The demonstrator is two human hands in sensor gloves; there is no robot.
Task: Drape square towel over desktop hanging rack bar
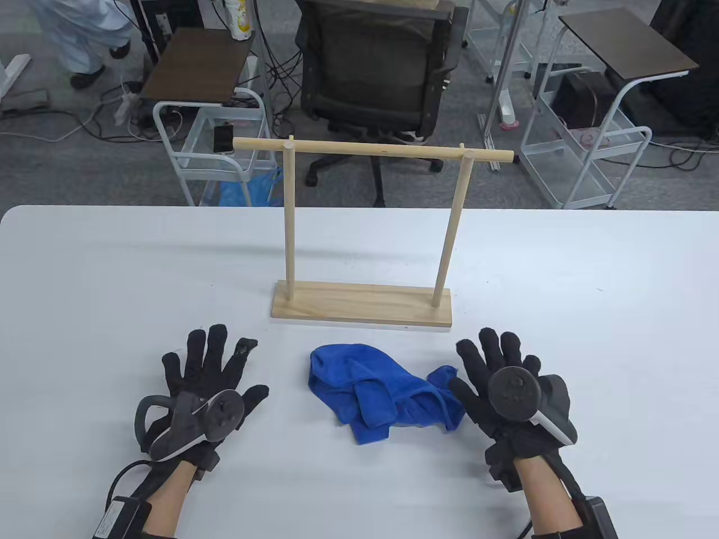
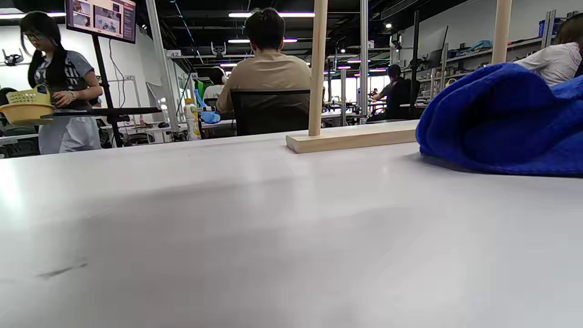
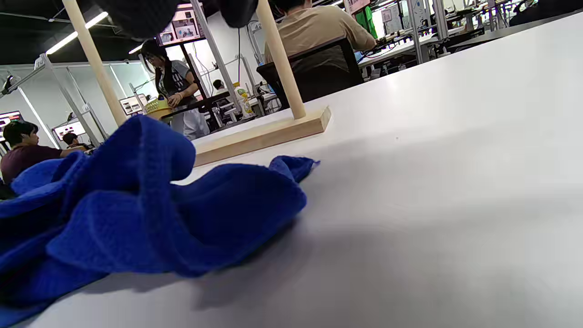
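A blue square towel (image 1: 382, 393) lies crumpled on the white table (image 1: 561, 269), in front of the wooden hanging rack (image 1: 365, 303). The rack's round bar (image 1: 373, 149) is bare. My left hand (image 1: 210, 373) lies flat on the table to the left of the towel, fingers spread, holding nothing. My right hand (image 1: 494, 370) lies flat to the right of the towel, fingers spread, its thumb at the towel's right edge. The towel also shows in the left wrist view (image 2: 505, 118) and the right wrist view (image 3: 136, 200). The rack base shows in both wrist views (image 2: 350, 136) (image 3: 259, 134).
Beyond the table's far edge stand an office chair (image 1: 376, 67), white wire carts (image 1: 213, 151) (image 1: 590, 157) and small side tables (image 1: 196, 64).
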